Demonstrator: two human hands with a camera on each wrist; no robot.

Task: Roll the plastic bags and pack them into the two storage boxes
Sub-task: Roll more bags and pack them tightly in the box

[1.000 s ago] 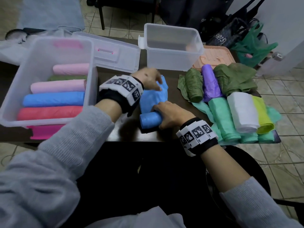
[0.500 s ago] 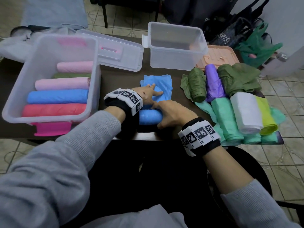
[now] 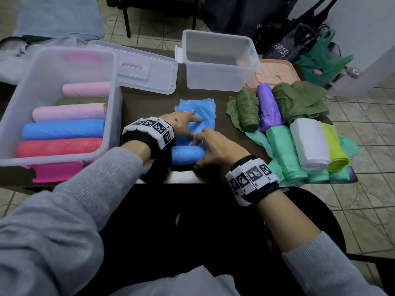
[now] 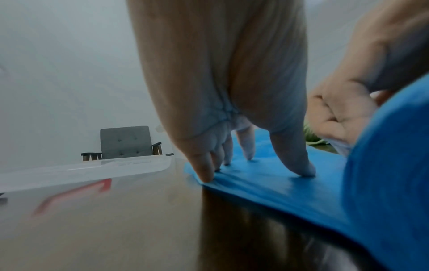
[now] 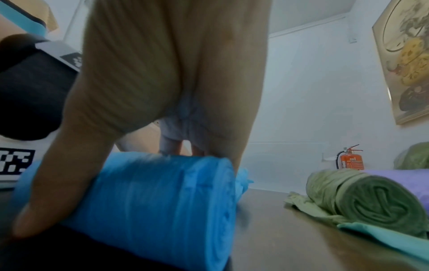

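Observation:
A blue plastic bag [image 3: 198, 112] lies on the dark table, its near end wound into a roll [image 3: 186, 155]. My left hand [image 3: 183, 122] presses the flat part with straight fingers [image 4: 299, 163]. My right hand [image 3: 213, 146] curls over the blue roll [image 5: 162, 198], thumb at its near side. The left storage box [image 3: 53, 67] holds several rolled bags, pink, green, blue and red. The far storage box [image 3: 218, 60] has nothing visible inside.
Rolled bags in green, purple, mint, white and yellow [image 3: 299, 133] lie at the table's right. A clear lid [image 3: 139, 69] lies between the boxes and a peach lid [image 3: 275, 73] behind the pile. A magenta bag [image 3: 55, 171] sticks out under the left box.
My left hand has drawn back from the bag's far end to its middle and now lies flat on it. The right hand stays on the roll.

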